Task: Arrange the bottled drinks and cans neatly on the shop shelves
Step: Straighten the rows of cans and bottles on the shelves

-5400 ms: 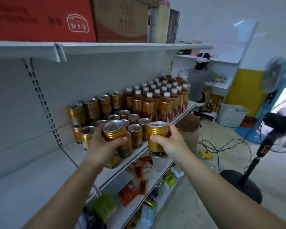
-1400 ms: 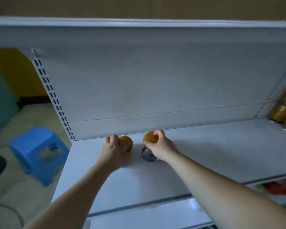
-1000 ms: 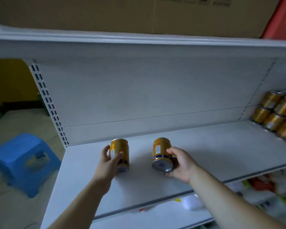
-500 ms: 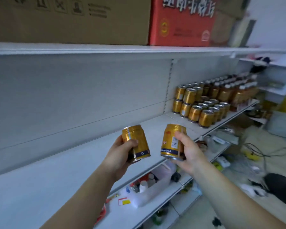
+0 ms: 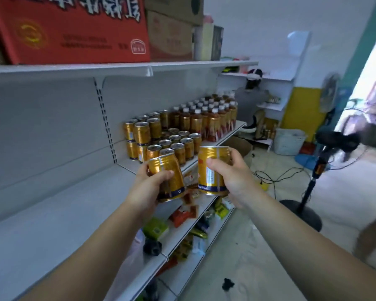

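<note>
My left hand point(image 5: 148, 187) grips a gold can point(image 5: 168, 170), tilted a little to the right, in the air above the white shelf point(image 5: 59, 205). My right hand point(image 5: 234, 179) grips a second gold can point(image 5: 208, 168), held upright beside the first. Just beyond both hands stand several gold cans point(image 5: 161, 137) on the shelf, some stacked two high at the back. Further along the same shelf are rows of brown bottled drinks point(image 5: 206, 118) with white caps.
Red point(image 5: 74, 29) and brown cardboard boxes point(image 5: 172, 33) sit on the top shelf. Lower shelves hold loose snack packets point(image 5: 182, 216). A person point(image 5: 251, 101) works at the far shelves beside a white basket point(image 5: 288, 141). A standing fan point(image 5: 326, 153) and cables point(image 5: 276, 177) are on the floor at right.
Both hands lifted the two cans off the bare left part of the shelf and carried them right, toward the standing group of cans. My view swung right along the shelf.
</note>
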Demonstrator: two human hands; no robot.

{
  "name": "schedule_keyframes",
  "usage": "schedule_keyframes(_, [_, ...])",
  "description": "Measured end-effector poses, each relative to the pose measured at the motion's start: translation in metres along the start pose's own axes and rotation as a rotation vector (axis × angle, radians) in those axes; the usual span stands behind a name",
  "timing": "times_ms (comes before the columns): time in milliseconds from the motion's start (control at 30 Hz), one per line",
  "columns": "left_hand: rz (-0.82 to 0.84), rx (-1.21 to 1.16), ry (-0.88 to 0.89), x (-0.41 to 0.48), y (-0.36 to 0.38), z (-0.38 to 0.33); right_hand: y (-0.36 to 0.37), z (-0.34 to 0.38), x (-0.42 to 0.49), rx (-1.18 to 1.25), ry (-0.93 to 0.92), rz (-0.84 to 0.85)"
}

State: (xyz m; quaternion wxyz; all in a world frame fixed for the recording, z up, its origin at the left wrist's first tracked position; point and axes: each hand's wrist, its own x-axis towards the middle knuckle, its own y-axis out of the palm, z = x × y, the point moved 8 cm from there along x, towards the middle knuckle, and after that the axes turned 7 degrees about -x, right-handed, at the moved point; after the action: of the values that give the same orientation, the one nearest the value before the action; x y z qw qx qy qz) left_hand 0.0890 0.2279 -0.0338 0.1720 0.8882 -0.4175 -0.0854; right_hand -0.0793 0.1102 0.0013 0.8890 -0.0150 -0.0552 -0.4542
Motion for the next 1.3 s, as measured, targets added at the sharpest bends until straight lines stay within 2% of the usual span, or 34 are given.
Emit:
schedule_keyframes(133, [0.03, 0.132, 0.05, 0.034, 0.022, -0.001, -0.023, -0.006, 0.037, 0.006, -0.024, -0.006])
schedule_keyframes(300, [-0.024, 0.203, 0.13, 0.102, 0.02, -0.001, -0.024, -0.018, 0.108, -0.066, -0.047, 0.026])
schedule_keyframes(533, [-0.095, 0.377, 0.15, 0.229, 0.018, -0.006, -0.009, -0.03, 0.244, -0.238, -0.046, 0.074])
schedule_keyframes(633, [-0.032, 0.487, 0.149, 0.272, 0.027, -0.013, -0.002, -0.03, 0.298, -0.313, -0.041, 0.097])
schedule_keyframes(767, [-0.059, 0.547, 0.151, 0.313, 0.026, -0.021, 0.013, -0.03, 0.359, -0.356, -0.098, 0.128])
schedule_keyframes(900, [-0.115, 0.734, 0.207, 0.343, 0.028, -0.036, 0.03, -0.034, 0.414, -0.404, -0.168, 0.184])
schedule_keyframes(1033, [-0.172, 0.933, 0.322, 0.364, 0.038, -0.055, 0.058, -0.037, 0.456, -0.432, -0.283, 0.341])
schedule_keyframes(1167, [-0.323, 1.092, 0.236, 0.383, 0.024, -0.053, 0.083, -0.046, 0.484, -0.431, -0.349, 0.544])
schedule_keyframes(1300, [-0.438, 1.366, 0.158, 0.397, 0.024, -0.048, 0.096, -0.058, 0.499, -0.427, -0.381, 0.678])
